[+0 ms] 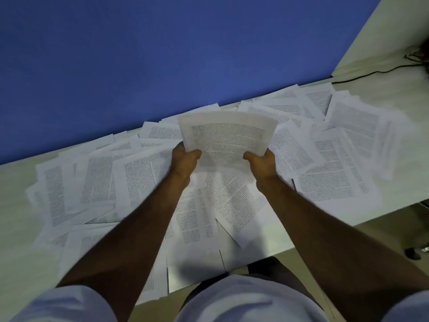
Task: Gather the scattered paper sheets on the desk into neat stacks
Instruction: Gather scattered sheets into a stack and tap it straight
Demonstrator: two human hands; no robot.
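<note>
A blue partition (139,54) stands along the far edge of the pale desk (18,240). At the far right a black cable (371,74) trails across the surface, and a dark object (413,253) sits low, too blurred to tell.

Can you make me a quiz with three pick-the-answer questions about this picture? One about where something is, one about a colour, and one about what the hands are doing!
1. Where is the black cable?
A. At the far right of the desk
B. Under the person's arms
C. On the wall

2. What colour is the wall panel behind the desk?
A. Red
B. Blue
C. Green

3. What are the two hands doing?
A. Resting flat on the desk
B. Pointing at the wall
C. Holding up a bundle of printed sheets

Answers:
1. A, the cable runs over the desk top near the right edge of the picture.
2. B, the panel above the scattered paper sheets is plain blue.
3. C, the left hand and right hand each grip a lower corner of the held sheets, lifted above the pile.
</note>
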